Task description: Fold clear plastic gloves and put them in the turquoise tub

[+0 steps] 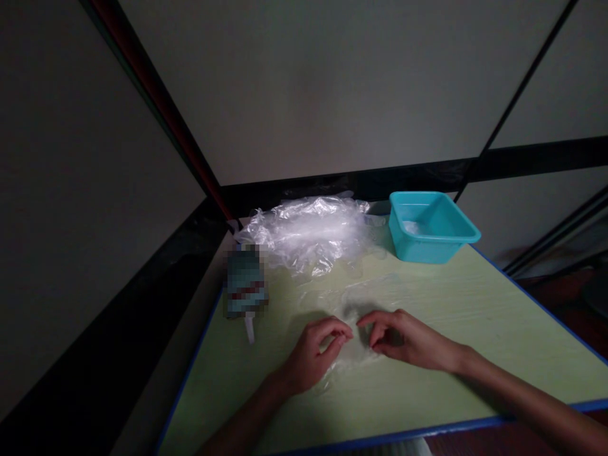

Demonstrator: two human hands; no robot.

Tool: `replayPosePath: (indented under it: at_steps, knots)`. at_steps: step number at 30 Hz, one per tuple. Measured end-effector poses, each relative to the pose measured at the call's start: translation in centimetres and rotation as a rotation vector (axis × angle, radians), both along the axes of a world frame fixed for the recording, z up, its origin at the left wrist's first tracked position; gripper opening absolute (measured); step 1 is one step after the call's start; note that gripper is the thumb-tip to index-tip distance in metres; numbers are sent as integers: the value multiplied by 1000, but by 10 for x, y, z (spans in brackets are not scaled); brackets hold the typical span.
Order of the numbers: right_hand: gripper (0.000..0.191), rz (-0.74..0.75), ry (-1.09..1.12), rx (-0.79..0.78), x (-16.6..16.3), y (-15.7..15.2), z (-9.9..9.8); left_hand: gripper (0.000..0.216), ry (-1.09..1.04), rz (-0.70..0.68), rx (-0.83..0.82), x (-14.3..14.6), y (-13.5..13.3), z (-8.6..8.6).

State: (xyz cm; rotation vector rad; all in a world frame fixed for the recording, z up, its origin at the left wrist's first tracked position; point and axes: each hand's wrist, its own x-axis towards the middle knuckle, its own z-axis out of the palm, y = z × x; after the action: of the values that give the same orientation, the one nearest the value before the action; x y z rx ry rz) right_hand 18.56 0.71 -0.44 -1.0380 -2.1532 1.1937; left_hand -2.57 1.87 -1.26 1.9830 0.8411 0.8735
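The room was dim, with pale walls behind, and we looked down on a light green table (475,316) with a blue border. Near the middle of its near edge a thin plastic film (368,294) lay flat on the top. It was clear and almost without colour, a little wrinkled, and we could hardly follow its outline. It spread from the hands toward the far edge, so its larger part lay beyond the fingers.

The left hand (311,354) and the right hand (403,339) rested on the table, close together, with their fingertips turned to each other and nearly touching. On each hand the thumb and the forefinger were curled and closed. They seemed to nip the near border of the film, one on each side, and neither hand was clearly nearer to it.

At the far left corner was a loose heap of clear plastic (308,231). A turquoise basin (430,250) stood at the far edge, toward the right. By the left edge was a blurred object (244,282) that we could not identify.
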Motion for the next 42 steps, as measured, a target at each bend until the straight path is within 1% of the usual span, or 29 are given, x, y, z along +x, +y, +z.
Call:
replayPosePath:
  at_steps: [4,6,8,9,10,13,14,15,17,19,22,25,30,36,42]
  knots:
    - [29,-47,39,-62,-2,10,-6,14,-26,141,29,-1,2,-5]
    - [26,-87,74,-68,0,13,-5,21,-13,205,110,-3,3,-7]
    - [24,-128,113,-70,2,14,-2,27,14,215,228,-6,2,-9]
    - [22,-142,131,-81,4,14,1,30,32,180,288,-8,2,-8]
    - [21,-147,147,-103,5,14,3,32,46,115,341,-8,0,-7]
    - [16,-109,203,-210,8,10,10,36,86,-155,453,-7,-5,-2]
    - [15,-87,219,-251,8,9,12,36,106,-225,476,-6,-7,0]
    - [15,-66,232,-291,7,8,13,37,136,-273,492,-4,-9,3]
    - [15,-26,239,-365,6,6,12,37,221,-321,515,-1,-11,6]
    - [16,7,235,-408,5,5,11,37,296,-336,536,1,-12,8]
    - [19,31,209,-416,4,6,7,35,352,-340,559,1,-12,7]
    - [21,15,174,-419,5,8,3,33,377,-328,579,1,-12,5]
    - [18,0,148,-460,13,11,0,30,371,-319,567,0,-12,3]
    - [18,-64,105,-468,38,9,-1,29,311,-321,588,1,-11,2]
    - [19,-126,57,-428,66,5,-1,27,245,-313,574,1,-11,1]
